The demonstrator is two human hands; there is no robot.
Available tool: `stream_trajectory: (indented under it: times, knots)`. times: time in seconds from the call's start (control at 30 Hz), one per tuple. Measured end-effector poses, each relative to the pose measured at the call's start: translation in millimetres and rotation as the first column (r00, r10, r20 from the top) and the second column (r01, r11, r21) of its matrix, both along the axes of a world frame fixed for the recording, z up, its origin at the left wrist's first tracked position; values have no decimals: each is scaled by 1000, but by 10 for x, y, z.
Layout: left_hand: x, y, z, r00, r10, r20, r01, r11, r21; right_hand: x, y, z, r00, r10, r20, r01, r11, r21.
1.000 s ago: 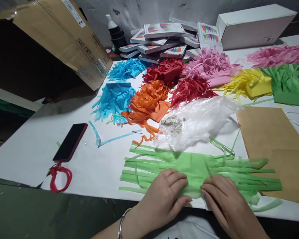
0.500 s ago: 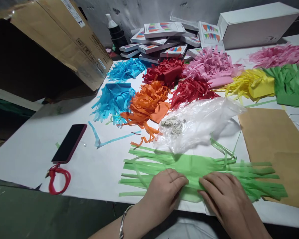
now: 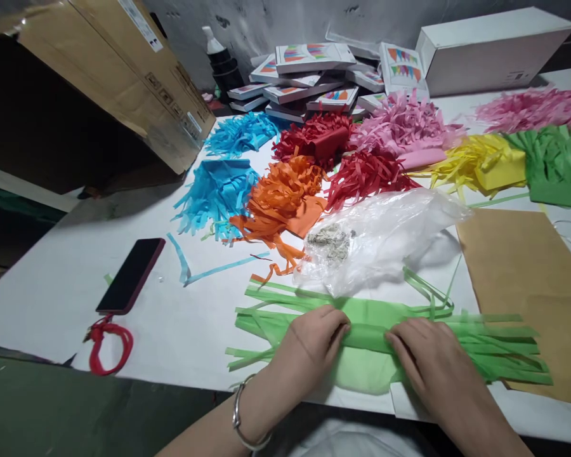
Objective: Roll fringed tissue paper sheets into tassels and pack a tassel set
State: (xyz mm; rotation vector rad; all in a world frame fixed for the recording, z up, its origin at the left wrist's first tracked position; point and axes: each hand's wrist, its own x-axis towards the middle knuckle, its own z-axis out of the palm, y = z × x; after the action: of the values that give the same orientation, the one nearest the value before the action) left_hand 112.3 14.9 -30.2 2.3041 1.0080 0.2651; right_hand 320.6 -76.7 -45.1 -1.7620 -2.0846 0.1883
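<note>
A sheet of light green tissue paper [image 3: 361, 374], cut into fringe at its left and right ends, lies near the table's front edge. Across its middle runs a folded, darker green band. My left hand [image 3: 316, 339] pinches this band at its left part, thumb and fingers closed. My right hand [image 3: 426, 352] grips the same band farther right, fingers curled over it. Between the two hands a short stretch of the fold shows. Just beyond the paper rests a clear plastic bag [image 3: 390, 222] with greyish bits inside.
Fringed tissue bundles lie behind: blue [image 3: 219, 190], orange [image 3: 285, 190], red [image 3: 364, 178], pink [image 3: 400, 130], yellow [image 3: 490, 165] and green [image 3: 559, 165]. A phone [image 3: 131, 276] is at left, brown card [image 3: 518, 260] at right. A cardboard box [image 3: 124, 76], flat packs [image 3: 314, 57] and a white box [image 3: 495, 54] stand farther back.
Both hands have moved slightly away from the table's front edge with the fold, and slightly apart. More of the folded band and of the pale sheet in front of it now shows.
</note>
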Motion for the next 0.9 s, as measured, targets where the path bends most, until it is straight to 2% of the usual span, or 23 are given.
stream_trajectory:
  times: [0.13, 0.27, 0.33, 0.4, 0.5, 0.57, 0.6, 0.7, 0.77, 0.83, 0.9]
  knots:
    - [60, 123, 36, 985, 41, -166, -36, 999, 28, -16, 79, 9, 993, -114, 23, 115, 993, -13]
    - [141, 217, 93, 960, 70, -272, -67, 998, 18, -23, 200, 32, 967, -176, 187, 176, 984, 15]
    - [164, 236, 95, 957, 73, -279, -70, 997, 21, -12, 232, 55, 944, -209, 257, 197, 978, 72]
    - [174, 240, 77, 957, 75, -281, -70, 997, 27, -3, 216, 86, 940, -220, 260, 178, 968, 176]
    - [183, 246, 31, 957, 86, -279, -78, 996, 41, -26, 128, 101, 987, -21, 159, -25, 959, 281]
    - [182, 254, 8, 957, 95, -273, -85, 995, 49, -62, 74, 67, 987, 127, 99, -150, 947, 283]
    - [175, 255, 3, 958, 98, -269, -88, 995, 51, -79, 60, 39, 983, 161, 87, -180, 943, 279]
    - [120, 217, 23, 967, 121, -224, -103, 991, 90, -104, 68, -37, 972, 203, 122, -230, 936, 269]
    - [64, 148, 54, 986, 122, -117, -94, 971, 221, -104, 93, -48, 970, 203, 132, -232, 935, 269]
    - [13, 60, 80, 999, 45, -6, -40, 925, 377, -111, 109, -22, 982, 171, 74, -185, 943, 277]
    - [-18, -19, 81, 997, -71, 25, 51, 886, 461, -131, 109, 21, 988, 149, -41, -133, 952, 275]
